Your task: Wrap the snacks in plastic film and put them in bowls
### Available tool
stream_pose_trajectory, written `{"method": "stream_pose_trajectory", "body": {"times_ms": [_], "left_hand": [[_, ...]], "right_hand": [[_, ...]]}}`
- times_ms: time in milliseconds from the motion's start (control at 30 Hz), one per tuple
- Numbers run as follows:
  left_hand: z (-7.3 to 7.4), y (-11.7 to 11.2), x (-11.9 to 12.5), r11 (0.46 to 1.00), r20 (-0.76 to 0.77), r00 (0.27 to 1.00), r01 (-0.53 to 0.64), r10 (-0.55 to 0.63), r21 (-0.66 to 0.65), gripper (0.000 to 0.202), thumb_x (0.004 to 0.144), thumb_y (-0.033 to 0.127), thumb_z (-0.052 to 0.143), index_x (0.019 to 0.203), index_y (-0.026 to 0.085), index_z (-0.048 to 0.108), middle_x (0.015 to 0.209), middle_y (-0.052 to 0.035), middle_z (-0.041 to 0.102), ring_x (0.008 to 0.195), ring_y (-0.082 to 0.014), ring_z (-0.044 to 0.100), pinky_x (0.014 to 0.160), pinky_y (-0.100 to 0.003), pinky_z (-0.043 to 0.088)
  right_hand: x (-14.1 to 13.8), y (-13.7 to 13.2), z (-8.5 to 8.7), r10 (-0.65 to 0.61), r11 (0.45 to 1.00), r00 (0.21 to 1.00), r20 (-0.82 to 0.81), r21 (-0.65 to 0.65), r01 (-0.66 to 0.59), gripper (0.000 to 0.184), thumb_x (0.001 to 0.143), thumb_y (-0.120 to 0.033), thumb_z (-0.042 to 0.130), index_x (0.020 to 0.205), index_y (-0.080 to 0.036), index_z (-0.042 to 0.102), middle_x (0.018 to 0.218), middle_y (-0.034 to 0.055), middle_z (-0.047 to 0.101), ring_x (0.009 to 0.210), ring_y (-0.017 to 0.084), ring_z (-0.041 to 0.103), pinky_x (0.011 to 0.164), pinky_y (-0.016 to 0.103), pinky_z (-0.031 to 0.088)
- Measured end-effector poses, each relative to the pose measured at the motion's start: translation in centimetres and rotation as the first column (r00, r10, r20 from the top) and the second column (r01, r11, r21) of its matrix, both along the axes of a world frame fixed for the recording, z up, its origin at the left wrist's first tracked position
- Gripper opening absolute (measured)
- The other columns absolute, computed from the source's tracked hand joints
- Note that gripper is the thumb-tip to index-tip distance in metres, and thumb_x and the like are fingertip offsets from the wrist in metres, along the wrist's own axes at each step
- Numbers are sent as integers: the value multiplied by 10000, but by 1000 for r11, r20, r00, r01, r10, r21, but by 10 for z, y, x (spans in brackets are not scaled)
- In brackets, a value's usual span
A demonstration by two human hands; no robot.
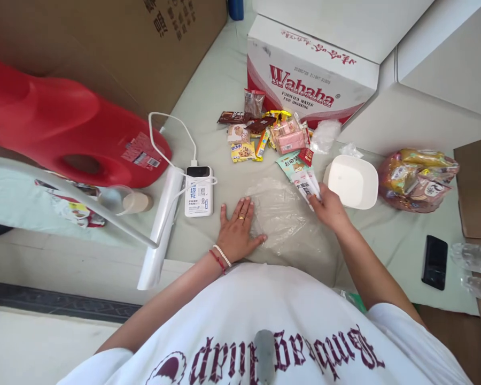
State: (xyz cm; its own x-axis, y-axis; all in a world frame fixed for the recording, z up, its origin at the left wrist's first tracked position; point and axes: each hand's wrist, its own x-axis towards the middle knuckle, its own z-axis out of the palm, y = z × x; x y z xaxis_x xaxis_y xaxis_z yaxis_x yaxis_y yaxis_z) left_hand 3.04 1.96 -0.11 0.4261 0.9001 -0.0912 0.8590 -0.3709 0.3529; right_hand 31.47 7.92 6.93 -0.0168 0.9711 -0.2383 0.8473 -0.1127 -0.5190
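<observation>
My left hand (pixel 235 231) lies flat on the cloth-covered surface, fingers spread, at the left edge of a clear plastic bag (pixel 291 219). Fingers of my right hand (pixel 329 207) are closed on a white snack packet (pixel 305 184) with dark and pink print, above the bag's upper right part. A mint-green packet (pixel 289 163) touches the white one; whether it is held too I cannot tell. Beyond them is a pile of wrapped snacks, with a pink packet (pixel 288 140) and a yellow cookie packet (pixel 243 152). A white square bowl (pixel 356 184) stands beside my right hand.
At left are a white power bank (pixel 199 200) with a cable, a plastic film roll (pixel 160 235) and a large red jug (pixel 64 123). A Wahaba-style water carton (pixel 312 80) stands behind. To the right are a bag of snacks (pixel 419 179), a phone (pixel 435 262) and plastic bottles (pixel 475 259).
</observation>
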Motion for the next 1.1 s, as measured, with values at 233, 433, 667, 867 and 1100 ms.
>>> {"method": "stream_pose_trajectory", "body": {"times_ms": [233,433,667,867,1100], "left_hand": [[-2,-2,0,1000,-29,1000,-10,10,26,985,917,661,502,1645,72,197,1702,-230,207,1586,-393,218,1250,-671,-66],[1,-4,-2,1000,-27,999,-23,23,13,947,927,639,497,1639,75,227,1702,-217,229,1588,-381,219,1264,-646,-18],[1,-3,-1,999,-12,999,-47,47,24,907,941,621,494,1630,81,260,1690,-227,260,1576,-379,253,1261,-644,0],[2,-5,-8,999,-1,999,-40,40,10,865,917,622,540,1626,178,317,1706,-185,246,1588,-379,219,1253,-669,-12],[3,-9,-17,1000,-31,1000,-6,6,1,796,921,618,547,1610,263,367,1718,-128,243,1593,-397,188,1232,-711,-24]], "right_hand": [[-27,-24,-21,407,823,839,360,254,-508,504,996,-208,431,1493,-152,491,1517,185,529,1281,339,485,1059,496,341],[-29,-29,-28,496,822,790,360,99,-561,723,994,-557,513,1579,-143,410,1635,178,379,1312,375,396,1056,518,326],[-27,-11,-20,521,846,830,200,10,-533,661,909,-345,698,1514,-164,502,1351,174,577,1172,341,453,994,467,394],[-25,-17,-24,536,841,825,181,-29,-540,704,860,-374,756,1487,-174,506,1366,175,546,1211,358,428,1010,479,374],[-28,-9,-17,533,843,824,194,-32,-538,617,870,-347,723,1430,-156,549,1297,168,588,1166,348,447,975,462,372]]}}
